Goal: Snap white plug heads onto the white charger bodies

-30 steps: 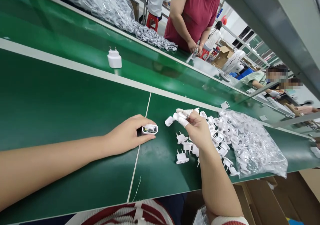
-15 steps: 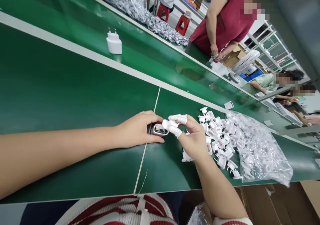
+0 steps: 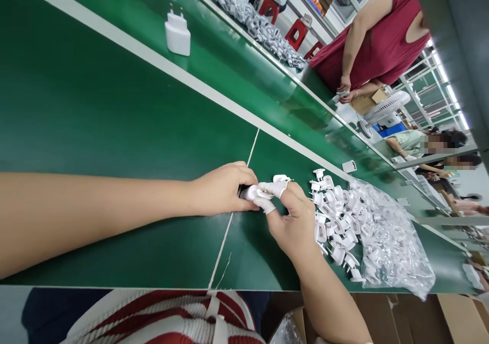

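My left hand [image 3: 225, 188] is closed around a white charger housing [image 3: 249, 193], held on its side just above the green table. My right hand [image 3: 292, 217], with white finger cots on its thumb and fingertips, pinches a white plug cap [image 3: 264, 193] against the housing's end. Whether the cap sits fully in the housing cannot be seen, as fingers cover the joint. Beyond the right fingers lies another white plug cap [image 3: 280, 178]. A heap of white plug caps [image 3: 338, 222] spreads right of my right hand.
A clear plastic bag [image 3: 397, 242] of plug caps lies beside the heap. One white charger [image 3: 178, 36] stands upright on the green strip at the back left. A small white housing [image 3: 349, 166] lies behind the heap. Across the line, a person in red [image 3: 372, 38] handles something small.
My right hand has brought the plug cap onto the housing's open end, covering the inner parts that showed before. The view has shifted and turned slightly.
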### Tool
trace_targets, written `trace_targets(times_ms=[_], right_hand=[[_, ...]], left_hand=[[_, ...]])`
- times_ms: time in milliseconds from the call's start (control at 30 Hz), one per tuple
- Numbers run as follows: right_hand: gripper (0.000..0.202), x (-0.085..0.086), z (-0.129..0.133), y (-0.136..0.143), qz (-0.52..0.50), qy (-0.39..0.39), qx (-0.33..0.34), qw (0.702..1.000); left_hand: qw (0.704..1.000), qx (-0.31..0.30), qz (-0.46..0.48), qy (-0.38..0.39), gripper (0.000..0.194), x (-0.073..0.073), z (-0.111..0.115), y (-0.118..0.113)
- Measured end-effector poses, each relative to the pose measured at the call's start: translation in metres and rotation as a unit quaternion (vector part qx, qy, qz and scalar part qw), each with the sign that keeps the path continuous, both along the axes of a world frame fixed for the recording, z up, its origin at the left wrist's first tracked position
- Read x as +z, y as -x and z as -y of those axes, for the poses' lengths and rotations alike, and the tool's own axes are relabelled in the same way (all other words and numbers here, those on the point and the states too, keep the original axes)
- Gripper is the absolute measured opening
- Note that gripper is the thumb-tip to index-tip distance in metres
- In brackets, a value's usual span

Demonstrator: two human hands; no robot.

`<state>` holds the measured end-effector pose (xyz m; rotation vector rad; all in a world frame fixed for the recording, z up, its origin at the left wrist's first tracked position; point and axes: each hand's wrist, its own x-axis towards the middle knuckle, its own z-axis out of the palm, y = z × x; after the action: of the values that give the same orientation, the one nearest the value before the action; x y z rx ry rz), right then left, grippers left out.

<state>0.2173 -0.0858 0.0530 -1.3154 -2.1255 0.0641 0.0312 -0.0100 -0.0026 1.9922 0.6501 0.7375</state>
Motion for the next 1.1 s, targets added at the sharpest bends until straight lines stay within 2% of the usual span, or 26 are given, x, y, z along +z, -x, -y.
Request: trace_targets(times_ms=[200, 333, 467, 533, 600, 733, 800, 867, 1000, 1100], right_hand=[[0.02, 0.0, -0.006, -0.004, 0.039, 0.023, -0.007, 0.999], [0.018, -0.008, -0.002, -0.005, -0.035, 0.044, -0.043, 0.997], [0.054, -0.013, 0.0, -0.015, -0.143, 0.1, -0.055, 0.983], [0.058, -0.013, -0.004, -0.026, -0.119, 0.082, -0.084, 0.986], [0.052, -0.013, -0.008, -0.036, -0.039, 0.079, -0.114, 0.99], [0.046, -0.013, -0.013, -0.043, 0.12, 0.172, -0.138, 0.968], [0.043, -0.012, -0.012, -0.041, 0.154, 0.202, -0.151, 0.955], [0.043, -0.01, -0.01, -0.038, 0.166, 0.208, -0.162, 0.95], [0.044, -0.008, -0.006, -0.035, 0.165, 0.212, -0.161, 0.95], [0.043, -0.006, -0.004, -0.034, 0.166, 0.224, -0.166, 0.946]], left_hand=[[1.0, 0.012, 0.006, -0.008, 0.018, 0.0, 0.001, -0.002], [1.0, 0.015, 0.006, -0.002, 0.02, 0.001, 0.004, -0.004], [0.998, 0.028, -0.023, 0.056, 0.027, 0.005, -0.003, -0.004], [0.992, 0.088, -0.043, 0.08, 0.034, 0.01, -0.021, -0.004], [0.98, 0.177, -0.058, 0.066, 0.037, 0.017, -0.053, -0.002], [0.937, 0.337, -0.091, -0.001, 0.034, 0.027, -0.135, 0.005], [0.911, 0.398, -0.105, -0.019, 0.028, 0.028, -0.171, 0.01], [0.891, 0.438, -0.116, -0.028, 0.025, 0.024, -0.196, 0.017], [0.864, 0.486, -0.128, -0.023, 0.029, 0.009, -0.22, 0.027], [0.849, 0.513, -0.126, -0.017, 0.054, 0.0, -0.22, 0.025]])
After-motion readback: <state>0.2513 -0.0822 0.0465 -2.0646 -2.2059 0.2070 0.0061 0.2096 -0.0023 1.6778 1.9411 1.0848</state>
